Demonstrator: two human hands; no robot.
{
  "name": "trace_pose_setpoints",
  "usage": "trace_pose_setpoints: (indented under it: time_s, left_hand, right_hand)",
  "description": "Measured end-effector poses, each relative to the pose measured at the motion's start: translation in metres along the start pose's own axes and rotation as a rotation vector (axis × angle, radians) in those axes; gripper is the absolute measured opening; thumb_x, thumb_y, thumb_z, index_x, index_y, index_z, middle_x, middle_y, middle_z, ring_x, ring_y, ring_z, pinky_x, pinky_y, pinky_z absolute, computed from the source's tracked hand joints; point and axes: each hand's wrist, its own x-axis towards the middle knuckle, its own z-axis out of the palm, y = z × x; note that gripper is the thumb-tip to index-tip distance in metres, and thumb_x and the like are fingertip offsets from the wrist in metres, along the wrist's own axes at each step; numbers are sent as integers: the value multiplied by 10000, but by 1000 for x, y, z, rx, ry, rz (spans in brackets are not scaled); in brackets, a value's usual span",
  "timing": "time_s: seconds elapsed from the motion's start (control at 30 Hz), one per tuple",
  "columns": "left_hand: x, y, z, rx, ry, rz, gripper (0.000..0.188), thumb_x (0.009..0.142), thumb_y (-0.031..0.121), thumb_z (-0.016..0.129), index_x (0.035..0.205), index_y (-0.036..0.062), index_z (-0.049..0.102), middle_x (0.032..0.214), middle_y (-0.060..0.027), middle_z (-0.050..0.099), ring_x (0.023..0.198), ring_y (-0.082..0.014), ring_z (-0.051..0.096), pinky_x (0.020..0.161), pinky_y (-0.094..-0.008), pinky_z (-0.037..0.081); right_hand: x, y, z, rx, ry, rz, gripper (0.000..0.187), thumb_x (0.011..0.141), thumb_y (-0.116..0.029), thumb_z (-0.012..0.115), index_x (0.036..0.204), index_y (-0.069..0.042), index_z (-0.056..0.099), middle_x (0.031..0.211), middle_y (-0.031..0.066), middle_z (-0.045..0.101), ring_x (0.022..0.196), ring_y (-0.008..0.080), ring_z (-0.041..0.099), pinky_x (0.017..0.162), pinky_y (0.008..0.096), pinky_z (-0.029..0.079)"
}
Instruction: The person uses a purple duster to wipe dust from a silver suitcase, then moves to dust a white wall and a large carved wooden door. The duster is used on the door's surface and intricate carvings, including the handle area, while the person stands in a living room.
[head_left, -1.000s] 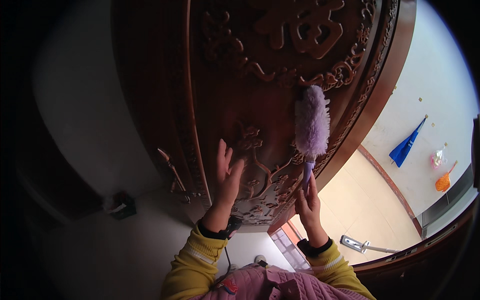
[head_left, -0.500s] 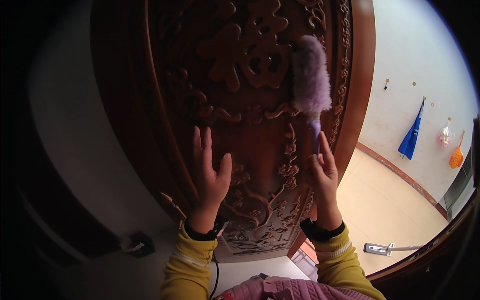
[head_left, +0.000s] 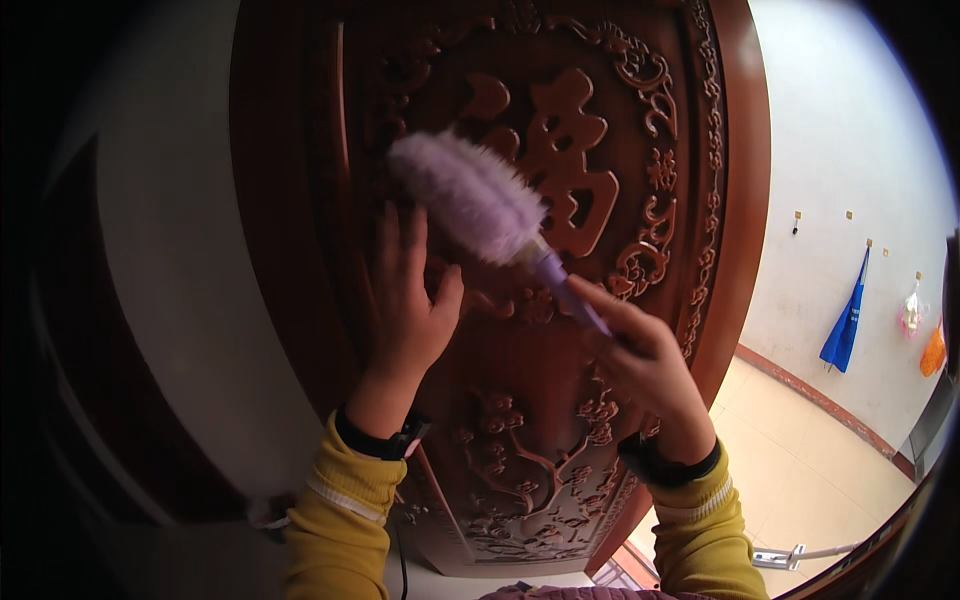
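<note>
A carved, dark red-brown wooden door (head_left: 520, 350) stands in front of me, with raised floral patterns and a large raised character. My right hand (head_left: 640, 355) is closed around the purple handle of a fluffy lilac duster (head_left: 470, 195). The duster's head slants up to the left across the large character, at or close to the carving. To the left of the handle, my left hand (head_left: 415, 295) holds nothing, its fingers stretched upward and thumb apart. It is near the door's left part, just below the duster head; whether it touches the wood I cannot tell.
On the white wall at right hang a folded blue umbrella (head_left: 846, 320), a clear bag (head_left: 910, 312) and an orange net bag (head_left: 933, 350). A flat mop (head_left: 780, 557) lies on the tiled floor (head_left: 800, 470). A pale wall (head_left: 180, 240) is left of the door.
The duster has swung from upright at the carving's right side to a leftward slant over the large character. My right hand has tilted with it. My left hand stays open; the view has shifted upward.
</note>
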Motion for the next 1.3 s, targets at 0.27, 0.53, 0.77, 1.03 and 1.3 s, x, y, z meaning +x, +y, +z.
trace_pose_setpoints:
  time_s: [0.27,0.53,0.77,1.03,1.3]
  left_hand:
    - [38,-18,-12,-45,34,-81,674,935,161,647,1545,60,379,1541,-369,337,1423,-520,367,1142,-516,379]
    - [17,-56,-29,161,166,-226,666,945,148,580,1543,-7,333,1540,-378,327,1429,-530,344,1169,-519,346]
    - [-8,-48,-41,222,47,-271,695,944,91,593,1565,-10,297,1615,-306,265,1505,-438,276,1217,-459,282]
    - [-3,-1,-14,-29,36,-158,676,1006,178,571,1572,-27,262,1574,-398,239,1465,-539,270,1198,-539,265]
    - [-5,32,16,66,-89,-32,627,1042,274,565,1587,76,328,1621,-332,217,1504,-480,245,1206,-517,249]
  right_hand:
    - [94,-15,-47,14,809,-331,542,1004,-15,580,1525,-133,486,998,-10,670,713,17,544,593,180,444]
    - [80,-25,40,-342,-89,-376,574,941,50,567,1490,-112,522,1067,75,698,852,112,612,792,266,507]
    - [50,-17,20,-170,199,-343,552,936,105,539,1464,-55,546,1385,87,636,1059,118,627,889,249,497]
    - [-6,27,13,-458,-66,-319,515,920,85,555,1418,-42,585,1064,44,680,793,64,568,688,205,458]
    - [-35,52,-37,24,721,-130,601,943,121,492,1524,-31,458,1334,85,625,865,81,582,770,215,480]
